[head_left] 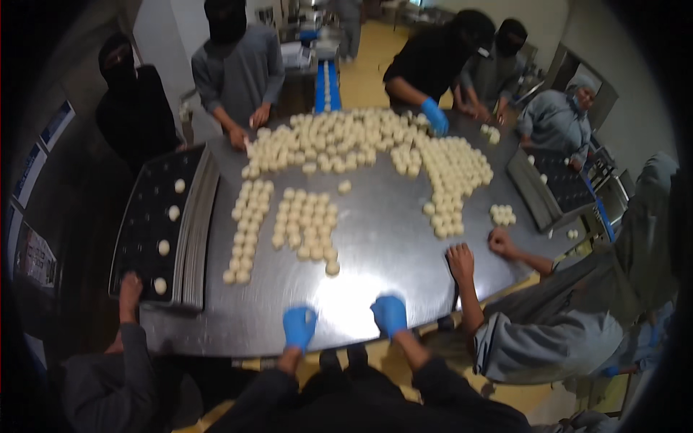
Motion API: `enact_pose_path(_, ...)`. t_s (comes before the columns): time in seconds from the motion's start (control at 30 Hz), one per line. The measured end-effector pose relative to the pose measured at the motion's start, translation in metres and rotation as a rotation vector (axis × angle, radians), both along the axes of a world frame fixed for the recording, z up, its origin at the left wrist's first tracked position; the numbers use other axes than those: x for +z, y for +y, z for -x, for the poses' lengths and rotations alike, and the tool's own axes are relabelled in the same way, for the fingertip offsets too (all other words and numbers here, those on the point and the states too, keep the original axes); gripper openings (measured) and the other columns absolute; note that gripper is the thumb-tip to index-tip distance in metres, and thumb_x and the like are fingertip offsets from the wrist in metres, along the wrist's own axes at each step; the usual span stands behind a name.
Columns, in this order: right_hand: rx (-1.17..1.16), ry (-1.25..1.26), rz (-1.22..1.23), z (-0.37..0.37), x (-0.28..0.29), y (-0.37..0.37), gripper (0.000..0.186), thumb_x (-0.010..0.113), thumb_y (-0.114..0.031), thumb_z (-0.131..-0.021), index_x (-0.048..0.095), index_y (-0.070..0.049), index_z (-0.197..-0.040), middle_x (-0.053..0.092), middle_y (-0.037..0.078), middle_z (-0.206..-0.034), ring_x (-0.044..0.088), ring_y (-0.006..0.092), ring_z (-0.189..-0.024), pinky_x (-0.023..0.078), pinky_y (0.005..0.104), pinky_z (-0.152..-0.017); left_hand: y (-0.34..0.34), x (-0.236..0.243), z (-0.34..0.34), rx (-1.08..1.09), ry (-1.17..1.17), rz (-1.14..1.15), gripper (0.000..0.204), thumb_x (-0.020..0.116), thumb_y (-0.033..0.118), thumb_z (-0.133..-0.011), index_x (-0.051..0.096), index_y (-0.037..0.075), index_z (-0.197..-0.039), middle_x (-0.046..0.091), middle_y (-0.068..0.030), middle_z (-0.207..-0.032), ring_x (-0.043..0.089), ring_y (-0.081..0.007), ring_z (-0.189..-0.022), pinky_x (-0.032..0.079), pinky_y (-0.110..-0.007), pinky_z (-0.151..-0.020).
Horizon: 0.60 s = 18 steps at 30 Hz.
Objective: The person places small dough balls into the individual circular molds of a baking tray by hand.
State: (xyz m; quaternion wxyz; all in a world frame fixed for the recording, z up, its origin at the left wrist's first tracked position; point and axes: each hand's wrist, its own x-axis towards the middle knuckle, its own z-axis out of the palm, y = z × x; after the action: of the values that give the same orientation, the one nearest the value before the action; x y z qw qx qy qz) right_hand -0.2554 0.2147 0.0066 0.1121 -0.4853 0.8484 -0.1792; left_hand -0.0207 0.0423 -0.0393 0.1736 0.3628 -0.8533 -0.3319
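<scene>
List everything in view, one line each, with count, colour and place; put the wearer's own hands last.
steel table: one, grey metal, centre, people around it
dough balls: too many to count, pale cream, heaped at the far side, in rows at the middle and right
left tray: one, dark, left table edge, holding four dough balls
right tray: one, dark, right table edge, a few dough balls on it
blue conveyor: one, blue, beyond the far edge, carrying dough balls
co-workers: at least seven, dark or grey clothing, round the table
co-worker's gloved hand: one, blue, far side, on the dough
left hand: one, blue glove, near table edge
right hand: one, blue glove, near table edge
</scene>
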Motion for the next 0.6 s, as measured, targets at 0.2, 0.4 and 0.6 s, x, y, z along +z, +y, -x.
enact_pose_path(0.2,-0.006,-0.061,0.437,-0.026,-0.017,-0.058,0.015,0.068,-0.020,-0.078,0.067,-0.007,-0.070,0.063,0.016,-0.073,0.062,0.0364,-0.074,0.048,0.0464,-0.069,0.008,0.018,0.076,-0.133,0.200,0.235,0.019,0.076,0.028,-0.076,0.070,0.011,-0.078,0.068,-0.0111,-0.082,0.063,-0.0328,-0.079,0.045,-0.043,-0.078)
enact_pose_path(0.4,-0.006,0.073,0.136,0.002,-0.050,0.013,0.019,0.062,-0.020,-0.080,0.072,-0.011,-0.066,0.067,0.017,-0.074,0.066,0.0347,-0.072,0.051,0.0480,-0.069,0.012,0.029,0.021,-0.029,0.175,-0.071,0.005,0.074,0.011,-0.073,0.071,0.012,-0.069,0.067,-0.0138,-0.073,0.063,-0.0328,-0.069,0.051,-0.041,-0.069)
enact_pose_path(0.6,-0.060,-0.097,0.409,-0.008,-0.009,-0.062,0.011,0.067,-0.018,-0.082,0.072,-0.011,-0.075,0.068,0.015,-0.082,0.064,0.0360,-0.081,0.050,0.0487,-0.080,-0.009,0.018,0.072,-0.024,0.078,0.191,0.013,0.078,0.023,-0.074,0.070,0.013,-0.079,0.068,-0.0087,-0.084,0.062,-0.0305,-0.089,0.042,-0.046,-0.089)
